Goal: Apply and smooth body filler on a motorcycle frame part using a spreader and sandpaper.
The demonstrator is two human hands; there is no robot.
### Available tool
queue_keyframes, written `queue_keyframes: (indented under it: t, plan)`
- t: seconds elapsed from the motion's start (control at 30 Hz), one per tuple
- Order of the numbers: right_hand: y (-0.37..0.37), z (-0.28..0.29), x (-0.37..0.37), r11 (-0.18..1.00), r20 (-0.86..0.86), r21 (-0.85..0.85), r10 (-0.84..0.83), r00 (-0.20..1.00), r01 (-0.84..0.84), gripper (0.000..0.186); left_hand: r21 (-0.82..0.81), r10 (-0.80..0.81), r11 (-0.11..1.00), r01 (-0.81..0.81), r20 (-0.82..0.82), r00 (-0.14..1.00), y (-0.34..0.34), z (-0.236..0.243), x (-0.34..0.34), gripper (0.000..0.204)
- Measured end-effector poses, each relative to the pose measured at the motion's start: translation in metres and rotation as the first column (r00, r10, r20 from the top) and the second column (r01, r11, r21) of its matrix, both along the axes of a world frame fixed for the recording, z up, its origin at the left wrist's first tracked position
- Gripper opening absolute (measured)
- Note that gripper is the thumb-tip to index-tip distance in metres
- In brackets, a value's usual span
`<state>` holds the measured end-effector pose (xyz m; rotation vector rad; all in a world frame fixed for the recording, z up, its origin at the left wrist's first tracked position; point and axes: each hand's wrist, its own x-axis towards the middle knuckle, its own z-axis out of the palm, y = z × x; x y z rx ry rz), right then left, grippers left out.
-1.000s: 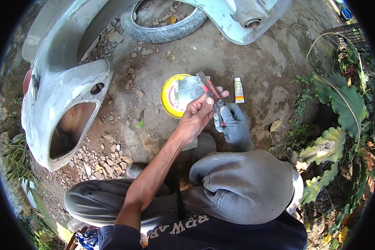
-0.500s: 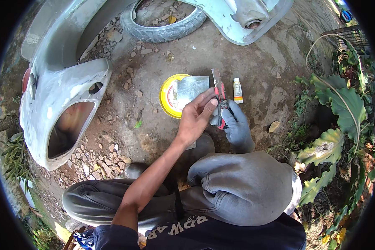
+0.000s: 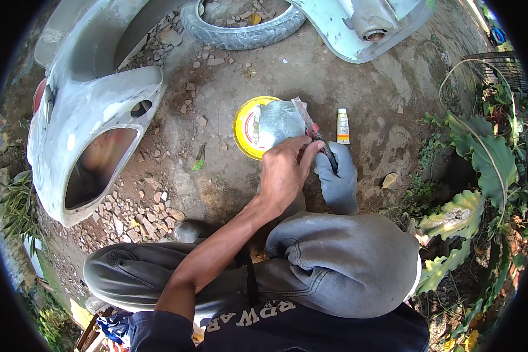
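My bare left hand (image 3: pixel 284 170) reaches forward over my knee, and its fingertips pinch a thin scraper (image 3: pixel 311 126) with a red and black handle. My right hand (image 3: pixel 338 179), in a grey glove, grips the same scraper from below. The blade leans up and to the left over a grey sheet (image 3: pixel 278 120) that lies on a round yellow lid (image 3: pixel 244 126) on the dirt. A small white and yellow tube (image 3: pixel 342 126) lies just right of the scraper.
A pale grey scooter body panel (image 3: pixel 88 135) lies at the left, with a tyre (image 3: pixel 240 32) and another panel (image 3: pixel 364 29) at the top. Loose stones (image 3: pixel 138 205) cover the ground at the left. Large-leafed plants (image 3: pixel 481 170) edge the right side. My knees fill the foreground.
The scraper swung more upright half a second ago and now leans left again. Both hands have stayed at the lid's right edge, shifting only slightly.
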<state>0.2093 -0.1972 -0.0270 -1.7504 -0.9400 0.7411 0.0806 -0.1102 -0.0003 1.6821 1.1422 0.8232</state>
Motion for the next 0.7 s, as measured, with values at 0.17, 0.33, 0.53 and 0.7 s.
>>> queue_keyframes:
  t: [0.17, 0.33, 0.53, 0.7]
  plan:
    - [0.0, 0.002, -0.002, 0.995, 0.024, -0.047, 0.089, 0.996, -0.088, 0.021, 0.21, -0.03, 0.977, 0.038, -0.041, 0.999, -0.001, -0.006, -0.002, 0.024]
    - [-0.004, 0.005, 0.011, 0.993, -0.334, -0.037, 0.095, 0.938, -0.114, 0.028, 0.48, -0.273, 0.822, 0.306, -0.14, 0.952, 0.007, 0.001, -0.008, 0.03]
    - [-0.007, 0.02, 0.015, 0.987, -0.423, -0.068, 0.101, 0.9, -0.143, 0.052, 0.134, -0.166, 0.974, 0.18, -0.113, 0.98, -0.006, 0.002, -0.006, 0.036]
    - [-0.006, 0.016, 0.015, 0.972, -0.337, -0.015, 0.216, 0.916, -0.235, 0.057, 0.326, -0.169, 0.927, 0.184, -0.073, 0.983, -0.011, -0.006, 0.0, 0.038]
